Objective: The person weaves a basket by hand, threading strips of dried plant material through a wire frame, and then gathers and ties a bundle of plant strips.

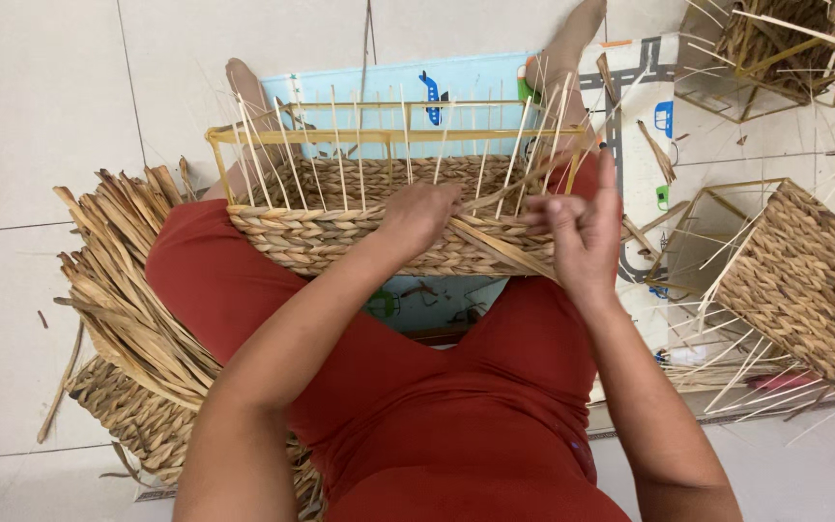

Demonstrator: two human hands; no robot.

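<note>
On the lap of a seated person in red clothing, seen from the head camera, rests a half-woven basket (pixel 379 208) built on a yellow rectangular frame with thin upright stakes. The lower rows of braided straw run around the near wall, while the upper part of the stakes stands bare up to the top rail, so the weaving appears roughly half done on this side, with the upper rows left to fill. The left hand (pixel 419 215) lies closed against the top edge of the woven band, fingers curled and seemingly pinching the straw strand (pixel 495 242) among the stakes. The right hand (pixel 582 227) is raised just beside the basket's right corner, its fingers partly bent around the same flat strand, which slants down across the woven wall. A pile of loose dried straw (pixel 123 280) lies on the floor at the person's left, and a finished woven basket (pixel 804 280) sits tilted at the right. A patterned play mat (pixel 456 82) lies beyond the work.
</note>
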